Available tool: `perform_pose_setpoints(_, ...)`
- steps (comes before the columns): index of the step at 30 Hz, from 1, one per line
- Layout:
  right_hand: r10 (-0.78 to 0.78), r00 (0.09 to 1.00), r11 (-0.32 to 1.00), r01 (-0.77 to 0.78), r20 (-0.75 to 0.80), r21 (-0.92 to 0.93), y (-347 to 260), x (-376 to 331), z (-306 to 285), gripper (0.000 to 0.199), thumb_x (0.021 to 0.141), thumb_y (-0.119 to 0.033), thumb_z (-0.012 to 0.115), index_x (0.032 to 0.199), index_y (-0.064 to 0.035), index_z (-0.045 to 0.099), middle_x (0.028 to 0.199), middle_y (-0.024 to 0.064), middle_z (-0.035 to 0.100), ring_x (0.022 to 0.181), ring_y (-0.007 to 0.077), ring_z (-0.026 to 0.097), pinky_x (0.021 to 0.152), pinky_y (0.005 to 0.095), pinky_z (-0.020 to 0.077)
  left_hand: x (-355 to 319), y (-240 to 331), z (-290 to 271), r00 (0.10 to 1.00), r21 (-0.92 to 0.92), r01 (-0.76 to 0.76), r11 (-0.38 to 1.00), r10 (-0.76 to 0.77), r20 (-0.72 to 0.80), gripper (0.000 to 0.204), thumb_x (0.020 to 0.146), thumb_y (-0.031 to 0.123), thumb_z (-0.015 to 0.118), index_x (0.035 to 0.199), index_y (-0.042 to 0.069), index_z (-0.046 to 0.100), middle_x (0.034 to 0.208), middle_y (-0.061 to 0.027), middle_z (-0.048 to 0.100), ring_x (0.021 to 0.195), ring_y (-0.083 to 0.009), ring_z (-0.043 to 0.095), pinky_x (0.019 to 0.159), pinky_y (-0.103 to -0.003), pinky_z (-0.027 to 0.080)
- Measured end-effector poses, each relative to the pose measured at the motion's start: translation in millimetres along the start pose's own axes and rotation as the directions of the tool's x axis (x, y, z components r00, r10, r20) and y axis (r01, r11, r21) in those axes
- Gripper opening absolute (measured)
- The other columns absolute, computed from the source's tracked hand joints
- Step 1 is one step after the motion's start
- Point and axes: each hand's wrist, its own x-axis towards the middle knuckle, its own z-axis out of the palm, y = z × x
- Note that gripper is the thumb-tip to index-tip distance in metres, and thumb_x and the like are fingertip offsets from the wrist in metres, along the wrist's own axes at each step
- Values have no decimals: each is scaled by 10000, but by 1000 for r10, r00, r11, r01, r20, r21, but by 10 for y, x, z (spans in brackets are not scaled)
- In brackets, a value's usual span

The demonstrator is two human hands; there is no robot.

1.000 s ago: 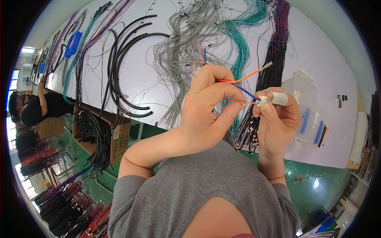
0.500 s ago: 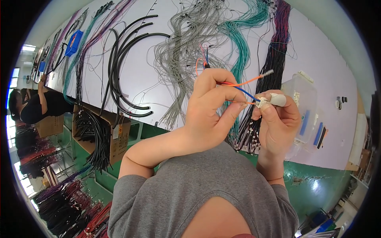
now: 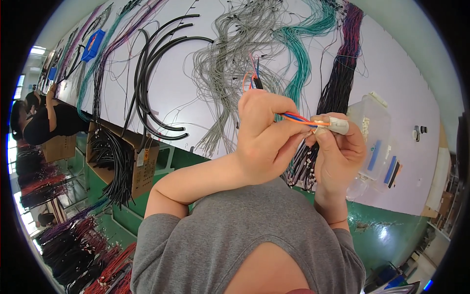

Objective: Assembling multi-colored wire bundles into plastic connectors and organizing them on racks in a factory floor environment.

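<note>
My left hand (image 3: 267, 134) pinches a few thin wires (image 3: 295, 117), orange, red and blue, near their ends. Those wires lead to a small white connector (image 3: 320, 124), which is gripped between the thumb and fingers of my right hand (image 3: 339, 154). One right finger wears a white cover (image 3: 340, 126). The fingertips of both hands almost meet at the connector, so how far each wire sits in it is hidden. Past my left knuckles, a black sleeve (image 3: 257, 83) shows on the cable, with loose coloured wire ends fanning out beyond it.
Bundles of grey wires (image 3: 220, 78), green wires (image 3: 298, 54) and black wires (image 3: 335, 93) lie across the white table (image 3: 411, 127). Black tubes (image 3: 139, 83) curve at left. A clear plastic box (image 3: 379, 117) holds small white parts at right. Another person (image 3: 56, 117) works far left.
The orange wire that stuck out freely to the upper right now runs with the others to the connector. My left hand's fingertips have come closer to my right hand.
</note>
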Motion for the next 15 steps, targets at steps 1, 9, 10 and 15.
perform_pose_setpoints(1, 6, 1000, 1000, -6, -22, 0, 9, -3, 11, 154, 725, 77, 521, 873, 37, 506, 845, 124, 555, 674, 123, 535, 608, 231, 457, 4, -4, 4, 1000, 11, -16, 1000, 17, -10, 169, 605, -61, 598, 755, 6, 561, 819, -104, 456, 704, -164, 443, 620, -232, 359)
perform_pose_setpoints(9, 100, 995, 989, -96, -29, 116, -110, 87, -71, 173, 701, 92, 507, 854, 17, 477, 814, 121, 553, 652, 113, 527, 570, 211, 448, 48, 86, -151, 984, -313, 148, 938, -108, 143, 167, 705, -80, 511, 852, -1, 518, 918, -176, 515, 670, -134, 503, 605, -250, 432)
perform_pose_setpoints(10, 119, 993, 987, -119, 6, 105, -143, 100, -99, 185, 686, 100, 497, 850, 17, 478, 810, 122, 551, 630, 108, 521, 543, 205, 440, 43, 110, -176, 963, -396, 261, 880, -210, 169, 180, 742, -80, 472, 904, -3, 490, 951, -192, 520, 674, -126, 513, 620, -247, 448)
perform_pose_setpoints(15, 132, 989, 988, -126, -72, 87, -234, 115, -191, 227, 665, 99, 443, 881, 34, 474, 774, 130, 532, 485, 95, 467, 422, 182, 385, 123, 48, -213, 975, -405, 219, 888, -212, 62, 276, 828, -7, 368, 1103, -5, 348, 875, -138, 579, 685, -135, 553, 624, -252, 451)
